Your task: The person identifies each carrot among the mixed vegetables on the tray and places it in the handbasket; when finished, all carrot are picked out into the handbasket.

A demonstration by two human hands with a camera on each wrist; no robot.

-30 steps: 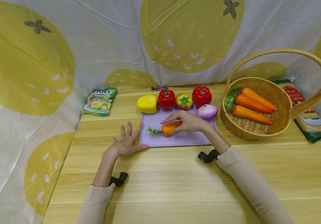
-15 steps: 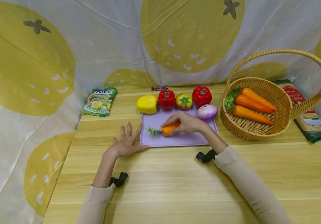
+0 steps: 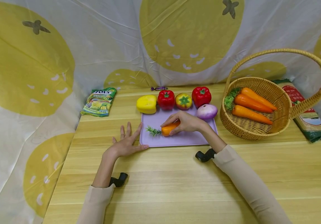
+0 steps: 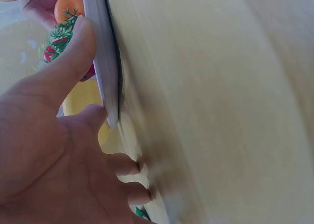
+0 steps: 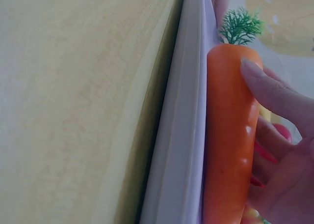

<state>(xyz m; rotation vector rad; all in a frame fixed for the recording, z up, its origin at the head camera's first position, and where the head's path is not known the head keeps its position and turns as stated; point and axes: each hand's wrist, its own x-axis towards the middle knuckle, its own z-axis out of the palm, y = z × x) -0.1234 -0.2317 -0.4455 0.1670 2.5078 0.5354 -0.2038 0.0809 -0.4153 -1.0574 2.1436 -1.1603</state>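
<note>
A lilac tray (image 3: 189, 140) lies on the wooden table. Near its front edge, an orange carrot (image 3: 167, 130) with a green leafy top rests on it, top pointing left. My right hand (image 3: 189, 121) grips the carrot from above, thumb on the near side and fingers on the far side, hiding its tip in the head view. In the right wrist view the carrot (image 5: 228, 135) lies along the tray wall (image 5: 179, 126). My left hand (image 3: 125, 143) spreads its fingers at the tray's front left corner, thumb at the front rim and index finger by the left side.
Along the tray's back sit a yellow pepper (image 3: 147, 104), two red peppers (image 3: 166, 100), a red-yellow tomato (image 3: 184, 101) and a purple onion (image 3: 207, 112). Right stands a wicker basket (image 3: 240, 130) with three carrots (image 3: 253, 104), beside a bag (image 3: 314, 119). A Fox's candy bag (image 3: 100, 102) lies left.
My right hand has shifted slightly left along the carrot, and its fingers have settled closer round it. The left hand and the tray stay in place.
</note>
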